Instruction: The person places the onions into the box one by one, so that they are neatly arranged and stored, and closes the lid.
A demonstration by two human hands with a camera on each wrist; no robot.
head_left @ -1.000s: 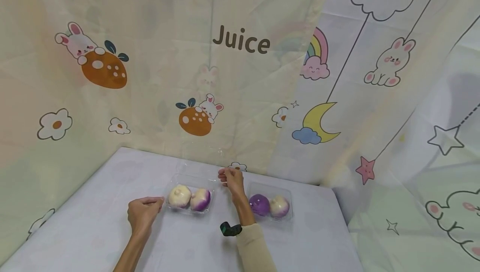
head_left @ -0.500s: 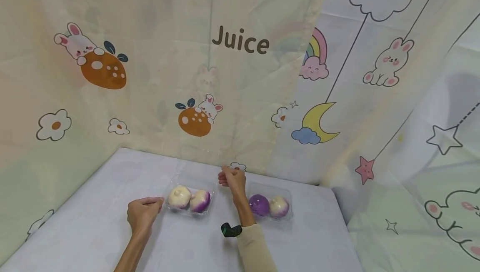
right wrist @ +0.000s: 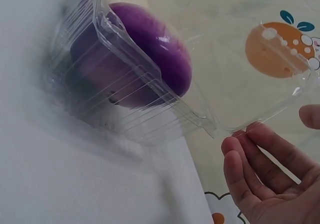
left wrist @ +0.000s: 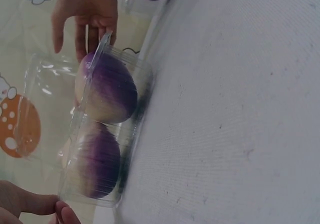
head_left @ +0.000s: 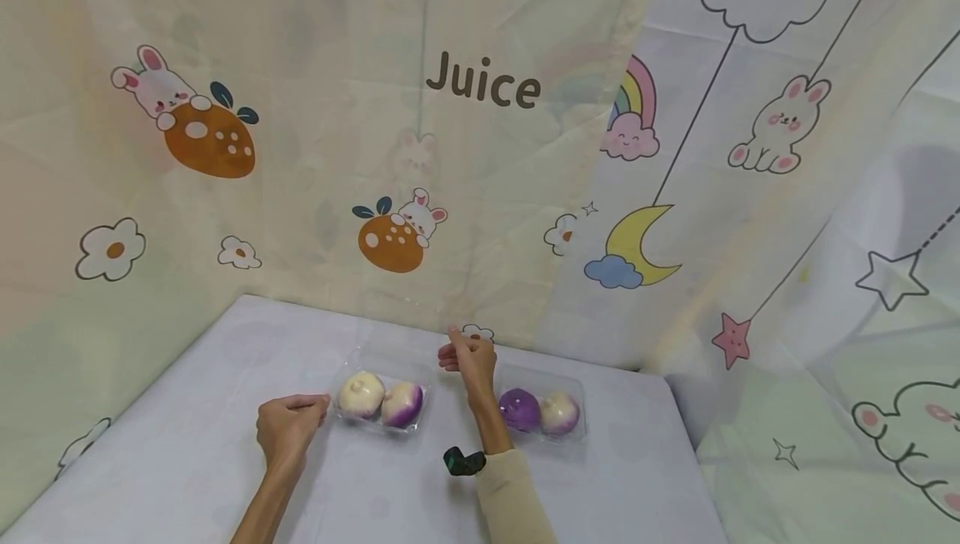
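Two purple-and-white turnips, a paler left one (head_left: 362, 394) and a right one (head_left: 402, 404), sit in a clear plastic clamshell box (left wrist: 135, 61) on the table. Its transparent lid (left wrist: 47, 86) is raised at the back. My left hand (head_left: 288, 426) pinches the box's left edge between thumb and finger, as the left wrist view shows. At the far right corner, the fingers of my right hand (right wrist: 272, 174) touch the lid's edge near the hinge. The right thumb stands apart from them.
A second clear box (head_left: 543, 439) with two turnips, one mostly purple (head_left: 519, 410), stands right of my right forearm. The white table (head_left: 390, 494) meets a printed curtain (head_left: 300, 194) at its back edge. A dark wrist device (head_left: 463, 461) sits on my right wrist.
My right hand has shifted slightly to the right, and its thumb has spread upward, away from the fingers. The left hand keeps its pinch, and the box stays in place.
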